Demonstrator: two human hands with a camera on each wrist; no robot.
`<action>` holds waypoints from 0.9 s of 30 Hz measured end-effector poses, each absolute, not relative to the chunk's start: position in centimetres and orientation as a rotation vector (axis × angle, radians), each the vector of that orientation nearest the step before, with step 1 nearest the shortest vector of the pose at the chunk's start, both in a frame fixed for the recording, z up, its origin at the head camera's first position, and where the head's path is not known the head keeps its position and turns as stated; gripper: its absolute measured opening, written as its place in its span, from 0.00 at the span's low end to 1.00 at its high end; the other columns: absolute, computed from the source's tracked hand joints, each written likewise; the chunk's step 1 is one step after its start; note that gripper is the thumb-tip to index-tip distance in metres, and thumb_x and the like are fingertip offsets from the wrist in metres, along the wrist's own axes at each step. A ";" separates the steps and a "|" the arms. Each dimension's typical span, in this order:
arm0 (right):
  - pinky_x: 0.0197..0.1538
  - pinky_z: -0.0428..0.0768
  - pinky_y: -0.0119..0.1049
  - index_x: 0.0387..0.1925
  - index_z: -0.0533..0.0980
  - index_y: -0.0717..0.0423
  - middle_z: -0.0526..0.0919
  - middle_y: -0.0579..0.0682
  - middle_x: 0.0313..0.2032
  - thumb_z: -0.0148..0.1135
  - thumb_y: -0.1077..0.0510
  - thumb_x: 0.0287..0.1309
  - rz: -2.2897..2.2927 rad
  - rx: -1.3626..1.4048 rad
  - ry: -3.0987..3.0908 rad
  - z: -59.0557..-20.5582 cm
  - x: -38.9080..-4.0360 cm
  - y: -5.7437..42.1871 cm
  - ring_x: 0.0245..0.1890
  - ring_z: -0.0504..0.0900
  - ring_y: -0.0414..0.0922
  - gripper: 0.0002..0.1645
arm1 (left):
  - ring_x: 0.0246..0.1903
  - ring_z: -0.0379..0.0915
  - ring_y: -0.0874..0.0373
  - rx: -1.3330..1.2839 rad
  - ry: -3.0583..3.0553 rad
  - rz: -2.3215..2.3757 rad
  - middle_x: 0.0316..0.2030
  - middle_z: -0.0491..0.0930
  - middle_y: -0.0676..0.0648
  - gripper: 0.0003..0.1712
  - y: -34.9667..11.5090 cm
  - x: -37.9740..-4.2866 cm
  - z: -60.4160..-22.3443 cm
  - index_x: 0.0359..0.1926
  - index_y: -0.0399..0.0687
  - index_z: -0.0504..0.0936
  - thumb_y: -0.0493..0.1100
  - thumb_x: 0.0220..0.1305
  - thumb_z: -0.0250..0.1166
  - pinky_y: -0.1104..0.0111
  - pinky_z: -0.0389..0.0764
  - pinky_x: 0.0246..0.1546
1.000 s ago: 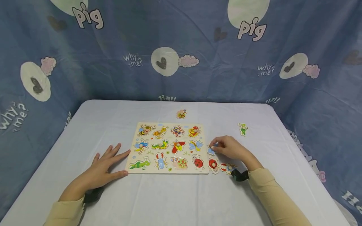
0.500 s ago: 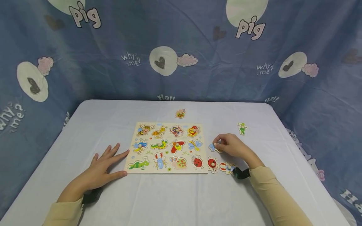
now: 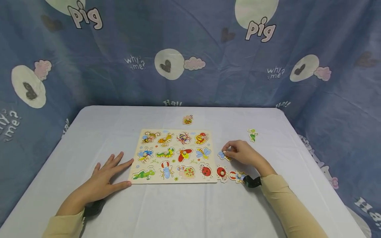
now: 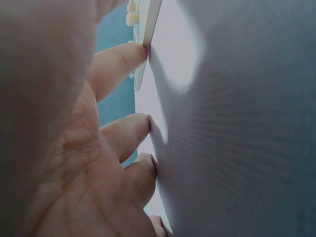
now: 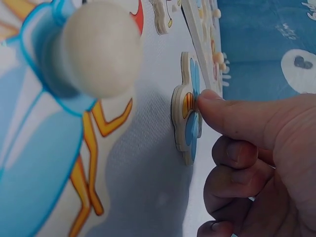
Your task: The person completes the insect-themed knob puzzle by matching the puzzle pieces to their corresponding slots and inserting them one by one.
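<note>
A wooden peg puzzle board [image 3: 175,162] with printed insects lies flat in the middle of the table. At its left side, my left hand [image 3: 99,181] rests with fingers spread. In the left wrist view one finger [image 4: 121,64] touches the board's edge. To the right of the board, my right hand [image 3: 244,153] pinches the knob of a blue-winged dragonfly puzzle piece [image 3: 221,155]. The right wrist view has that dragonfly piece [image 5: 190,123] beside the board, its knob hidden by the thumb [image 5: 232,116]. Whether the piece touches the table is unclear.
A ladybug piece [image 3: 221,173] and a stag beetle piece [image 3: 236,177] lie near the board's lower right corner. Behind the board is a snail piece [image 3: 187,120], and a green grasshopper piece [image 3: 252,135] lies farther right. A patterned blue cloth [image 3: 119,86] hangs around the table.
My right hand has shifted slightly right with the dragonfly piece, away from the board's edge. The left hand stays at the board. The head view has turned slightly.
</note>
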State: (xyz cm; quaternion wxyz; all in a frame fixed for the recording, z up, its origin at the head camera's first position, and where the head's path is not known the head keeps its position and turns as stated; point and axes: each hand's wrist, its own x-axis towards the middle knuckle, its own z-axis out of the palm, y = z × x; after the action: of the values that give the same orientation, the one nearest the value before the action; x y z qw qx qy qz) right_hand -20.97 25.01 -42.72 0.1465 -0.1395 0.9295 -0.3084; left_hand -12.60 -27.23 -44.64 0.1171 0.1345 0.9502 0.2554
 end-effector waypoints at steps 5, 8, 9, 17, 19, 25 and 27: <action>0.30 0.66 0.33 0.48 0.86 0.53 0.71 0.44 0.21 0.67 0.55 0.75 -0.880 -0.393 2.679 -42.7 -20.9 24.9 0.23 0.66 0.41 0.08 | 0.83 0.34 0.22 0.395 2.781 0.733 0.85 0.48 0.31 0.51 -27.3 -12.7 -44.8 0.82 0.61 0.67 0.68 0.63 0.74 0.17 0.34 0.70; 0.30 0.66 0.33 0.48 0.86 0.53 0.71 0.43 0.21 0.67 0.55 0.75 -0.887 -0.404 2.679 -42.6 -20.9 24.9 0.23 0.65 0.41 0.08 | 0.83 0.33 0.22 0.394 2.784 0.723 0.85 0.46 0.31 0.52 -27.5 -12.7 -45.0 0.82 0.60 0.66 0.68 0.63 0.74 0.17 0.32 0.70; 0.30 0.66 0.33 0.48 0.86 0.53 0.70 0.43 0.21 0.67 0.55 0.74 -0.886 -0.408 2.680 -42.6 -20.9 24.9 0.23 0.65 0.41 0.08 | 0.83 0.32 0.22 0.393 2.781 0.721 0.85 0.46 0.31 0.52 -27.6 -12.8 -45.0 0.83 0.60 0.65 0.68 0.63 0.74 0.17 0.31 0.70; 0.31 0.67 0.34 0.47 0.86 0.53 0.72 0.44 0.22 0.67 0.55 0.74 -0.868 -0.379 2.704 -42.6 -21.1 25.0 0.24 0.67 0.41 0.08 | 0.84 0.32 0.22 0.395 2.779 0.744 0.85 0.47 0.31 0.51 -27.5 -12.6 -45.0 0.82 0.61 0.66 0.67 0.63 0.74 0.17 0.32 0.71; 0.32 0.68 0.34 0.47 0.86 0.53 0.74 0.44 0.23 0.67 0.55 0.74 -0.873 -0.368 2.711 -42.7 -21.2 25.1 0.24 0.68 0.41 0.08 | 0.84 0.32 0.23 0.391 2.782 0.741 0.86 0.47 0.31 0.51 -27.5 -12.6 -44.9 0.82 0.62 0.66 0.68 0.63 0.74 0.17 0.31 0.71; 0.30 0.69 0.34 0.46 0.85 0.55 0.75 0.45 0.23 0.68 0.54 0.73 -0.887 -0.349 2.712 -42.9 -21.3 25.4 0.24 0.70 0.42 0.09 | 0.84 0.33 0.23 0.391 2.791 0.736 0.86 0.47 0.32 0.51 -27.3 -12.6 -44.8 0.82 0.62 0.67 0.68 0.63 0.74 0.18 0.32 0.71; 0.30 0.68 0.34 0.45 0.85 0.56 0.75 0.45 0.23 0.69 0.53 0.73 -0.884 -0.348 2.710 -43.0 -21.3 25.4 0.24 0.70 0.41 0.10 | 0.84 0.34 0.23 0.389 2.784 0.745 0.86 0.47 0.32 0.51 -27.3 -12.6 -44.7 0.82 0.62 0.67 0.68 0.63 0.74 0.18 0.32 0.71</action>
State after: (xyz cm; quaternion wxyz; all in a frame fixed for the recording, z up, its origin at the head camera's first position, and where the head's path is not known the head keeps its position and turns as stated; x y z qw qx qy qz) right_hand -21.28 25.44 -43.00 0.1345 -0.1202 0.9351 -0.3050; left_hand -12.59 -27.30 -44.67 0.1165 0.1329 0.9508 0.2544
